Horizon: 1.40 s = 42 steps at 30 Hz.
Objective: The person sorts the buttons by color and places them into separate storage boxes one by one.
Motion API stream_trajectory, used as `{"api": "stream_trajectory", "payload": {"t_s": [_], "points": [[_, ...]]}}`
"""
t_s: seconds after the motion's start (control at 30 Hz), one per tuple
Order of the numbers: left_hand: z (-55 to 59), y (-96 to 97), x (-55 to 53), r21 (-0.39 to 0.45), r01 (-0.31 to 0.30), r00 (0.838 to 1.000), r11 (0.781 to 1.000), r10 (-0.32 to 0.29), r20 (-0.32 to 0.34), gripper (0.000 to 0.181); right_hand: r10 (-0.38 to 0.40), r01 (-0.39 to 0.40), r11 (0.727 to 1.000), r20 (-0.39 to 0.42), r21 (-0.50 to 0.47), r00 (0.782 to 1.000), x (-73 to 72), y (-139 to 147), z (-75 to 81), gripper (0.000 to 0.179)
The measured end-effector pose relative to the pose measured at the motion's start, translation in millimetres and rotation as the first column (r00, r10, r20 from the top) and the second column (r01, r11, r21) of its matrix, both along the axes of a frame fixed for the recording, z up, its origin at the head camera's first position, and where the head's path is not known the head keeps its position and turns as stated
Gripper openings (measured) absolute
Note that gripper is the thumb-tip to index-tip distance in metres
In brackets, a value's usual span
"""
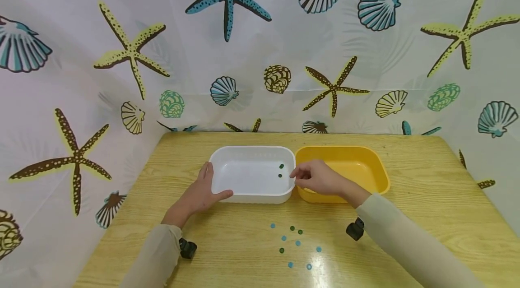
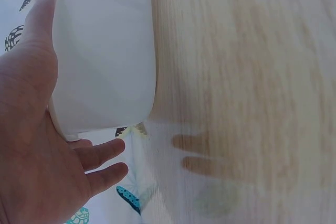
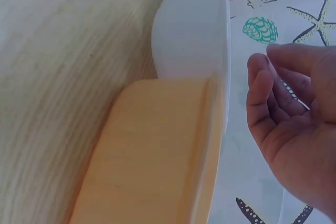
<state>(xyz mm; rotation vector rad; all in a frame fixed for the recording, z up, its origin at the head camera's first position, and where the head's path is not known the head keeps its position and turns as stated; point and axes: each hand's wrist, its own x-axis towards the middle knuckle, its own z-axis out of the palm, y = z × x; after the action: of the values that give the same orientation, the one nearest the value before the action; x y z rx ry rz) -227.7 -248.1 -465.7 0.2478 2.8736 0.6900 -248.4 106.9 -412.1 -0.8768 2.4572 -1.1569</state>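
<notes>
My left hand [image 1: 203,192] rests at the left end of the white tub [image 1: 248,198]. Its thumb lies along the front rim, while fingers reach past the end wall in the left wrist view. Over the meeting rims of the white tub and the yellow tub [image 1: 365,161] is my right hand [image 1: 318,177], with fingers curled and the thumb tip close to the index tip. I cannot tell whether a small thing is hidden between those tips. Small dark green discs [image 1: 280,175] lie inside the white tub, near its right end.
On the wooden table [image 1: 227,243], in front of the tubs, several loose blue discs [image 1: 298,243] and green discs [image 1: 282,250] are scattered. A curtain [image 1: 260,48] printed with shells and starfish surrounds the table at the back and sides.
</notes>
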Motion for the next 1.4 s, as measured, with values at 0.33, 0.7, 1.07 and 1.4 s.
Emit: {"api": "stream_trajectory", "payload": {"t_s": [0.33, 0.7, 1.07, 1.4], "points": [[-2.0, -1.7, -1.4, -0.008, -0.002, 1.0, 1.0, 0.002, 0.003, 0.124, 0.157, -0.155, 0.986, -0.025, 0.067, 0.987, 26.2, 8, -15.0, 0.01], [-2.0, -1.0, -1.8, -0.012, 0.003, 1.0, 1.0, -0.003, -0.006, 0.123, 0.228, -0.228, 0.956, 0.025, 0.184, 0.973, 39.9, 12, -40.4, 0.011], [1.2, 0.1, -1.1, -0.014, 0.005, 1.0, 1.0, -0.005, -0.005, 0.121, 0.232, -0.227, 0.949, 0.006, 0.219, 0.973, 41.5, 12, -59.0, 0.015], [-0.3, -0.1, -2.1, -0.028, 0.003, 1.0, 1.0, -0.003, 0.002, 0.123, 0.273, -0.266, 0.938, -0.002, 0.221, 0.962, 41.6, 9, -63.4, 0.015]]}}
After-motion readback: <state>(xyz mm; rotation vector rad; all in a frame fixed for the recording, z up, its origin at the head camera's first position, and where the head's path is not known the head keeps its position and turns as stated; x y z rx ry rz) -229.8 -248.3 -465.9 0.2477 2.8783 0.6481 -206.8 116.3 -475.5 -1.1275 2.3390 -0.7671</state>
